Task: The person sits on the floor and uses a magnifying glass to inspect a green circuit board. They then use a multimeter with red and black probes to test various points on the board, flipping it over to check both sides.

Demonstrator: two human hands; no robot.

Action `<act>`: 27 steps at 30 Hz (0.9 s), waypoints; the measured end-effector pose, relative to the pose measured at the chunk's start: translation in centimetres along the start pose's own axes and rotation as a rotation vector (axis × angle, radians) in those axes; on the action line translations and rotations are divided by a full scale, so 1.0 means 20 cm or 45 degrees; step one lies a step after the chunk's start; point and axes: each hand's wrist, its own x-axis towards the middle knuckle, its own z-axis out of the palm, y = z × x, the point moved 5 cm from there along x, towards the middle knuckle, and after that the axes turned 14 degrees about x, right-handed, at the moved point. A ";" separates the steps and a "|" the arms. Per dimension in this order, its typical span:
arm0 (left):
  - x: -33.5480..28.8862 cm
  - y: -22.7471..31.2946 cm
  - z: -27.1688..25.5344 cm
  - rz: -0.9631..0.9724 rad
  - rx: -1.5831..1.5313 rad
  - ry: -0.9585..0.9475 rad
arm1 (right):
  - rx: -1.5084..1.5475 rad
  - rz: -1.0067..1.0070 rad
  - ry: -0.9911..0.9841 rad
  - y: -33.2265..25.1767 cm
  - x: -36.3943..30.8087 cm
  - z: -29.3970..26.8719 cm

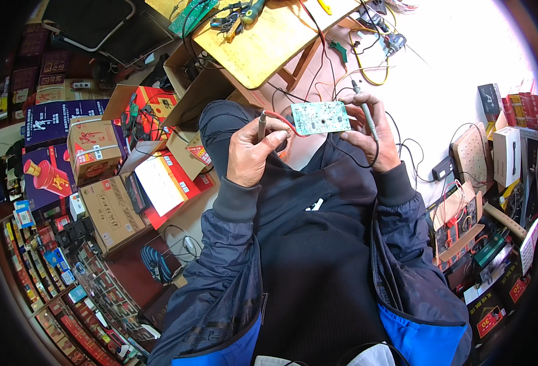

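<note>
A green printed circuit board [320, 125], covered in small solder points, is held above my lap. My right hand [383, 137] grips its right edge and also has a grey test probe [366, 114] between the fingers, pointing up and away from me. A dark lead runs from that probe. At the board's left side, my left hand [244, 160] is closed around a second test probe [262, 124], which stands nearly upright. Its red lead loops over to the board's left edge. Neither probe tip appears to touch the board.
A yellow-topped table [250, 55] stands ahead, with pliers [253, 11] and another green board [192, 15] on it. Cables hang beside it and trail over the floor. Cardboard boxes [107, 210] are stacked at left; a tan padded panel [469, 155] and more boxes stand at right.
</note>
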 end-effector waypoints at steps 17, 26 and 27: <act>-0.02 -0.01 -0.02 -0.082 -0.052 0.029 | -0.499 -0.140 -0.025 -0.07 -0.02 0.09; -0.02 -0.04 -0.03 -0.047 -0.035 0.080 | -0.562 -0.190 -0.044 -0.06 -0.03 0.11; -0.02 -0.03 -0.02 -0.044 -0.073 0.048 | -0.567 -0.195 -0.044 -0.06 -0.03 0.11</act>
